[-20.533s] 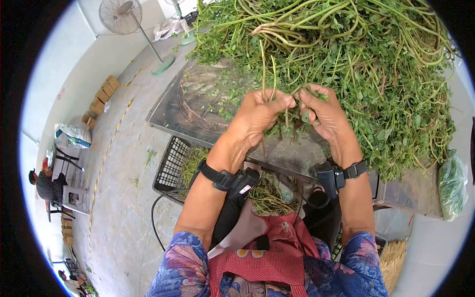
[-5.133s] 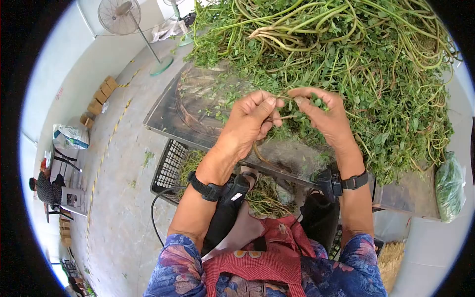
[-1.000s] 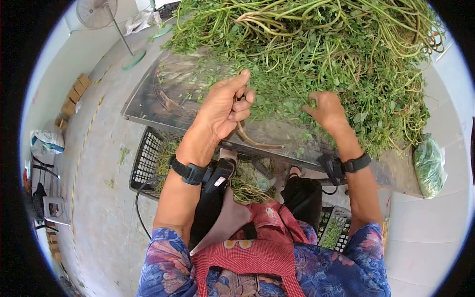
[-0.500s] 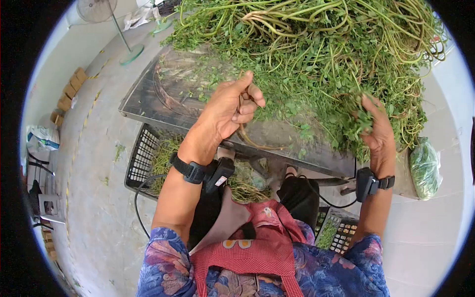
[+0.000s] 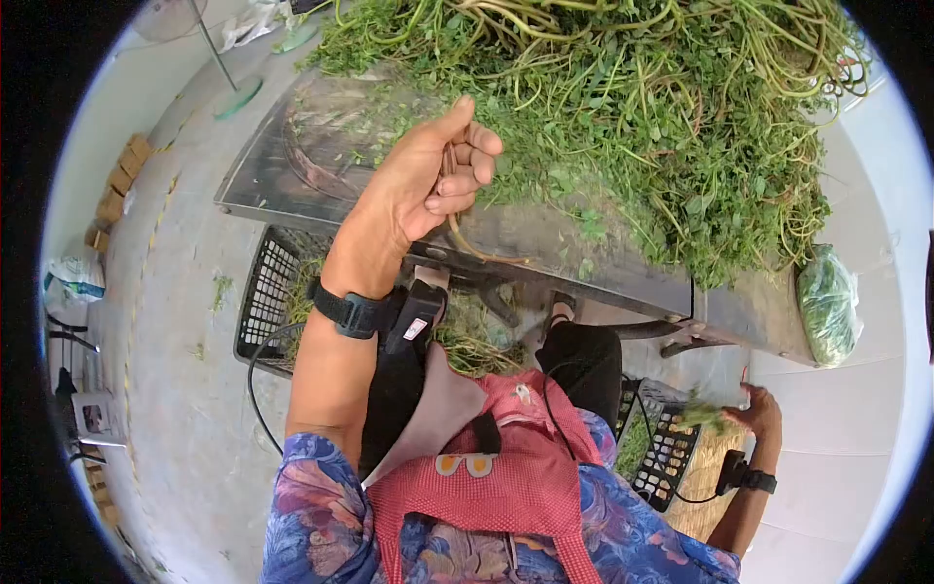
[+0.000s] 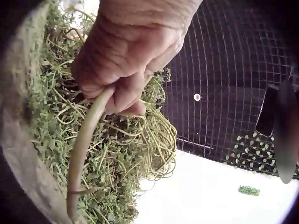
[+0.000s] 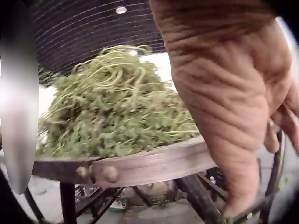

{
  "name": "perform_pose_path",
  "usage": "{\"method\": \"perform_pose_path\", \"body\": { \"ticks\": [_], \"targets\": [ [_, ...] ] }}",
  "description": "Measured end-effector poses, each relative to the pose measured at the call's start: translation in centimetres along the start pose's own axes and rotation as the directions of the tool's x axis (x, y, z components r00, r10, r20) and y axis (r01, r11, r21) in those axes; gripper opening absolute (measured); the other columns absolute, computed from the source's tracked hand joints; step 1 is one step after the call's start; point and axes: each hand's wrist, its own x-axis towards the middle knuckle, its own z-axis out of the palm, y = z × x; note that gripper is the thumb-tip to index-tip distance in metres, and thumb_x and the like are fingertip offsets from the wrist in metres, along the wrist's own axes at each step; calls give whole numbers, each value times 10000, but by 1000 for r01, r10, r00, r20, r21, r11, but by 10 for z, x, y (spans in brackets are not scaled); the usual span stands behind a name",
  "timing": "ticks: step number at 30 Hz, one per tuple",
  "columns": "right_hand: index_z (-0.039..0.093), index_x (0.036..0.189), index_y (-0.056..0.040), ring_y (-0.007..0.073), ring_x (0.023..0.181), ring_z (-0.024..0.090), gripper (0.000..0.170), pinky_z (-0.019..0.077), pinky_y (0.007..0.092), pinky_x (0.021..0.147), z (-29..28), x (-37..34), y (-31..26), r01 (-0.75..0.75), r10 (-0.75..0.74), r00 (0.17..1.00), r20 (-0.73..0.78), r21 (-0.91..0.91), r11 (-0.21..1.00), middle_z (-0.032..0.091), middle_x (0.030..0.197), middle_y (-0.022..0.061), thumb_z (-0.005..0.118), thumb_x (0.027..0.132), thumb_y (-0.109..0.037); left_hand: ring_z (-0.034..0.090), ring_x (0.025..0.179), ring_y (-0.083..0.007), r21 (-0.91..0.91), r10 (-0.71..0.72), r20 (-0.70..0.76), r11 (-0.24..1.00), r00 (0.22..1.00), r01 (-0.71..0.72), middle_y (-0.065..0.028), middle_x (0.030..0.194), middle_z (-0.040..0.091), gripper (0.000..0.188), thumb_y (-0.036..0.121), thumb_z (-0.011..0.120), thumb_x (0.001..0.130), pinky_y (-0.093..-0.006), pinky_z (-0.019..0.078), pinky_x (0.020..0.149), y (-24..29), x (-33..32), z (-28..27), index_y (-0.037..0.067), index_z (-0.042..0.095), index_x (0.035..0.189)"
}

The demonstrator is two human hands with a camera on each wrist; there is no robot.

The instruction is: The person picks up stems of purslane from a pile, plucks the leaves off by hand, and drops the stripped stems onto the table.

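My left hand (image 5: 423, 175) is raised over the front of the table, fingers curled round a brownish-green plant stem (image 5: 484, 255). The stem's bare end (image 6: 83, 149) curves down out of the fist in the left wrist view. My right hand (image 5: 761, 417) is low at the right, beyond the table's front edge, with thumb and fingers spread. Just left of its fingertips, a blurred bunch of leafy sprigs (image 5: 702, 413) hangs in the air over a black crate (image 5: 678, 435). A large heap of leafy stems (image 5: 623, 127) covers the back and right of the table.
The dark wooden table (image 5: 263, 175) has loose leaf bits on it. Beneath its front edge stands another black crate (image 5: 261, 310) with stems. A clear bag of greens (image 5: 829, 310) lies at the table's right end. A cable (image 5: 255, 394) runs from the left wrist camera.
My right hand gathered leafy sprigs from the heap, then swung right and down past the table to the crate, where the sprigs leave its fingers. My left hand keeps hold of the stem.
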Motion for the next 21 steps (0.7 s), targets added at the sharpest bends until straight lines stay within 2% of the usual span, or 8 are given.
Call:
{"method": "perform_pose_path", "body": {
  "ticks": [1,3,5,9,15,17,18,21],
  "targets": [
    [568,1143,-23,149,651,618,386,500,247,550,-19,10,-11,2,-2,1000,-7,-1,1000,653,893,82,672,791,-143,299,336,-36,8,1,-20,1000,1000,-1,-65,569,547,452,383,389,957,-153,211,250,1,0,1,4,579,804],
    [612,1048,-28,142,697,589,273,467,274,542,-108,46,-77,-43,184,979,-90,788,614,633,820,88,659,782,-69,314,342,-37,-4,11,4,1000,1000,-11,-66,570,551,443,372,401,955,-156,215,258,1,0,0,-2,574,793],
    [634,985,-50,200,703,586,208,461,291,591,-165,79,-132,128,161,960,-231,867,481,630,802,94,652,778,-74,330,347,-38,-12,23,32,1000,999,-22,-68,570,555,435,361,414,953,-159,219,265,0,1,1,-8,569,782],
    [606,1015,-75,305,758,608,266,493,367,653,-197,143,-229,686,-199,612,-765,389,614,604,928,145,632,750,-67,300,333,-34,18,41,-36,999,999,-40,-57,572,554,452,373,371,965,-152,218,253,-1,1,1,17,586,788],
    [603,941,-65,334,752,601,212,490,386,671,-200,197,-264,582,-327,748,-578,334,741,598,936,156,565,734,-47,303,335,-31,-36,65,-37,997,997,-67,-62,585,565,444,363,378,965,-154,220,257,1,-1,-5,14,589,789],
    [607,855,-47,342,721,594,141,479,395,660,-212,210,-255,681,-298,708,-640,509,526,602,886,174,545,728,-33,302,335,-31,-34,76,-35,996,996,-78,-63,586,566,442,361,380,964,-154,220,259,1,-1,-7,13,589,789],
    [624,835,-36,345,711,589,145,470,396,662,-224,210,-254,601,-188,786,-589,655,458,602,843,190,526,729,-20,301,336,-30,-31,88,-31,996,996,-89,-64,587,566,439,360,382,964,-154,221,261,1,-1,-8,13,589,790],
    [638,898,-31,346,733,590,169,473,395,676,-225,247,-247,636,-65,719,-692,617,465,603,859,199,560,748,-42,305,337,-31,-21,74,-62,997,995,-76,-62,582,565,434,357,388,963,-151,222,266,0,-1,-4,13,589,789]
  ]
}}
